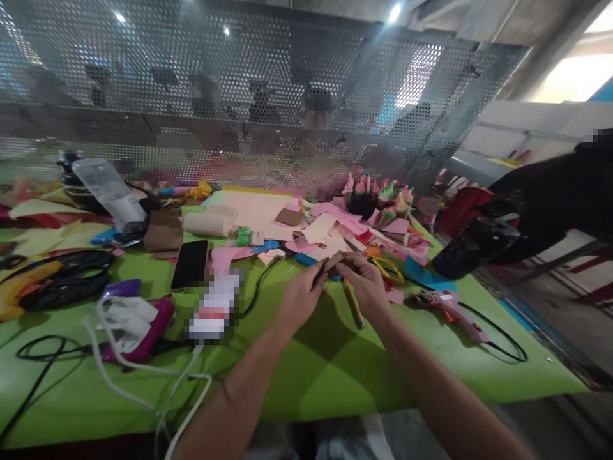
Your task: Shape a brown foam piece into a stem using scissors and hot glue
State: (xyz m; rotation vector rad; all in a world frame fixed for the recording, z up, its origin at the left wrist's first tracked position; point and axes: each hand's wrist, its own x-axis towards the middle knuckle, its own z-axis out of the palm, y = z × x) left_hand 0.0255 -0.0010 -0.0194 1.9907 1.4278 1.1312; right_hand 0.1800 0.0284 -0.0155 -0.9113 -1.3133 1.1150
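Observation:
Between my two hands, above the green table, is a small piece of brown paper or felt [334, 260]. My left hand [305, 291] pinches its left side, and my right hand [363, 279] grips it from the right with bent fingers. Just below my right hand lies a yellow pencil-like stick [353, 303]. Yellow-handled scissors [389, 269] rest to the right of that hand. A pink glue gun [453, 313] with a black cord lies further right.
Pink and cream scraps [325, 229] pile up behind my hands, near small ice-cream-cone crafts [390, 198]. On the left are a black phone [190, 264], a magenta power strip [143, 329] with white cables, and a clear bottle [108, 191]. A perforated metal panel [215, 108] stands behind. Someone in black [560, 198] is at the right.

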